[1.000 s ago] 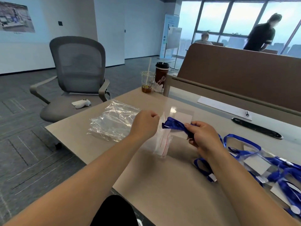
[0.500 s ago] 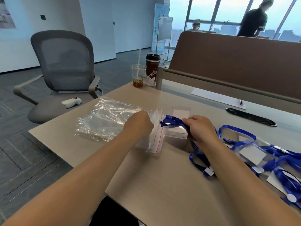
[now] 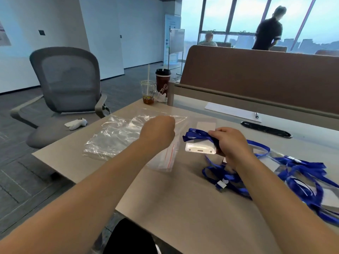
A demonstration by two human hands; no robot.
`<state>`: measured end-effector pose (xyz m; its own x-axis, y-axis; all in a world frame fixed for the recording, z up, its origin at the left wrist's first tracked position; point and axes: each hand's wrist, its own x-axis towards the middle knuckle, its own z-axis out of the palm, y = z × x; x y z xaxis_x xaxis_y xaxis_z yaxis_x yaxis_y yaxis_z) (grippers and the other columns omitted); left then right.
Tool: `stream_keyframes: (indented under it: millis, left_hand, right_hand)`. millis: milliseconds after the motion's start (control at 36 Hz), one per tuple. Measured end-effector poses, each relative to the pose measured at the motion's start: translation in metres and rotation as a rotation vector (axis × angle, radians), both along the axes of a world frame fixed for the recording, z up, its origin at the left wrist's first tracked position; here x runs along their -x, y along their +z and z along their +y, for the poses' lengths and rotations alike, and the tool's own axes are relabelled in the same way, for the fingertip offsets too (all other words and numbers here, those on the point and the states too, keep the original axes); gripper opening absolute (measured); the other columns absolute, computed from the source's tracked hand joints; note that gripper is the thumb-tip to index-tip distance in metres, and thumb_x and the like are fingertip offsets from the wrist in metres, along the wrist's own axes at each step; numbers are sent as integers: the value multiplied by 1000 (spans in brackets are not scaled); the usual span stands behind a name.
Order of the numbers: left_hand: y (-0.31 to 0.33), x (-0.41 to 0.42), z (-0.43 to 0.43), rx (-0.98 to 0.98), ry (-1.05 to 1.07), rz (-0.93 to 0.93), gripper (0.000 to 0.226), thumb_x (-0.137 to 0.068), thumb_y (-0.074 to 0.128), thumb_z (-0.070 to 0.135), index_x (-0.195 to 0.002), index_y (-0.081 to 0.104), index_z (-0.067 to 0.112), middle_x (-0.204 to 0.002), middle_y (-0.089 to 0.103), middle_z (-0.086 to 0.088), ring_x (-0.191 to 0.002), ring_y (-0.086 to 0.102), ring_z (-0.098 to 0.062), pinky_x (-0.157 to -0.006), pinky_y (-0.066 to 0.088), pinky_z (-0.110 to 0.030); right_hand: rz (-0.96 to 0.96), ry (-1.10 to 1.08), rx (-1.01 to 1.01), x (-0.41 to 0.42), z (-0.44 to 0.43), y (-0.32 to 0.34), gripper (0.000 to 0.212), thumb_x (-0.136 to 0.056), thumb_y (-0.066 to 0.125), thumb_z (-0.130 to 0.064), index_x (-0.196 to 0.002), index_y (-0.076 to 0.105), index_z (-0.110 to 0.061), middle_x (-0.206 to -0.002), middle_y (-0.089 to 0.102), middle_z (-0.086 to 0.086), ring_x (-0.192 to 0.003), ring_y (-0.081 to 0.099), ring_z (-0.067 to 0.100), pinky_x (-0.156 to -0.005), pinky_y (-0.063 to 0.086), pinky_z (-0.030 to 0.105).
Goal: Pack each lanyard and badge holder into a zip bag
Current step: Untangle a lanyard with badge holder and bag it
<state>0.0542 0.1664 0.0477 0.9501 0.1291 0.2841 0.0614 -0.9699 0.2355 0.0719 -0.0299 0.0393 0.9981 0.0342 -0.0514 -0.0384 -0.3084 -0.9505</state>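
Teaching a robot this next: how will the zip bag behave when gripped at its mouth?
Probably floppy: the zip bag sags from the left hand. Likely very light, being thin clear film. The mouth may collapse shut unless held open for the lanyard.

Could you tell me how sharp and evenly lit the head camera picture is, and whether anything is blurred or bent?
Head view: daylight from the big windows leaves the standing person a dark silhouette; the pile of blue lanyards at right is smeared; straight lines bow near the edges; the crinkled clear plastic bag shows white glints.
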Motion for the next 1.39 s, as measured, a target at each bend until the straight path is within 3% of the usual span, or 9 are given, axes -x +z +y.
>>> stream_keyframes:
  millis: [139, 222, 306, 444, 556, 694, 917, 1083, 1389]
  left_hand:
    - [-1, 10, -21, -29, -74, -47, 17, -94, 56, 12, -104, 69, 19, -99, 67, -3, -85, 62, -22, -79, 56, -35]
    - [-2, 16, -37, -30, -132, -74, 18, -92, 55, 12, -100, 68, 21, -101, 65, -2, -86, 60, -22, -78, 55, -36]
    - [-7, 23, -55, -27, -167, -86, 15, -92, 55, 11, -98, 66, 20, -99, 63, -3, -85, 58, -22, -75, 52, -33]
    - [-17, 34, -79, -27, -189, -95, 16, -93, 52, 10, -102, 63, 17, -101, 62, -3, -87, 59, -23, -69, 44, -30]
    - [-24, 40, -91, 3, -223, -82, 18, -92, 51, 6, -101, 64, 14, -102, 63, -5, -87, 59, -23, -70, 46, -31]
    - [-30, 45, -100, 48, -243, -111, 15, -93, 48, 7, -83, 52, 18, -89, 62, -3, -79, 58, -22, -70, 46, -31]
    - [-33, 50, -100, 139, -270, -144, 15, -96, 48, 12, -84, 54, 18, -85, 63, -2, -76, 58, -19, -66, 38, -24]
    - [-35, 50, -98, 222, -316, -112, 13, -94, 53, 12, -83, 56, 18, -82, 62, 2, -75, 55, -17, -64, 38, -23]
    - [-34, 53, -96, 343, -395, -7, 14, -94, 55, 11, -84, 58, 20, -90, 66, 0, -85, 61, -19, -77, 52, -31]
  right_hand:
    - [0, -59, 2, 25, -30, 4, 20, -96, 62, -22, -83, 70, -10, -73, 65, 10, -62, 56, 22, -55, 46, 32]
    - [20, -92, -41, 40, -49, 5, 23, -96, 62, -18, -76, 69, -9, -58, 62, 7, -54, 52, 24, -59, 47, 36]
    - [47, -99, -53, 54, -65, 5, 23, -93, 62, -13, -72, 67, -6, -48, 57, 1, -43, 51, 19, -53, 46, 32]
    - [62, -86, -81, 78, -88, 1, 20, -89, 61, -9, -69, 64, -5, -65, 56, 12, -59, 53, 27, -60, 49, 39]
    - [126, -70, -32, 92, -103, -3, 16, -91, 65, -14, -94, 71, 1, -81, 65, 17, -73, 59, 29, -68, 54, 44]
    - [199, -73, -12, 101, -111, -10, 15, -94, 64, -19, -91, 70, -5, -70, 64, 8, -58, 55, 15, -54, 46, 27]
    - [313, -107, -143, 98, -111, -20, 14, -92, 68, -17, -97, 69, -4, -84, 65, 12, -69, 59, 19, -60, 52, 29]
    - [358, -130, -242, 91, -108, -26, 21, -90, 72, -18, -105, 67, -4, -101, 72, 17, -72, 63, 21, -55, 53, 28]
    - [375, -185, -242, 87, -93, -28, 18, -90, 72, -22, -100, 63, -9, -94, 72, 13, -66, 62, 16, -45, 45, 20]
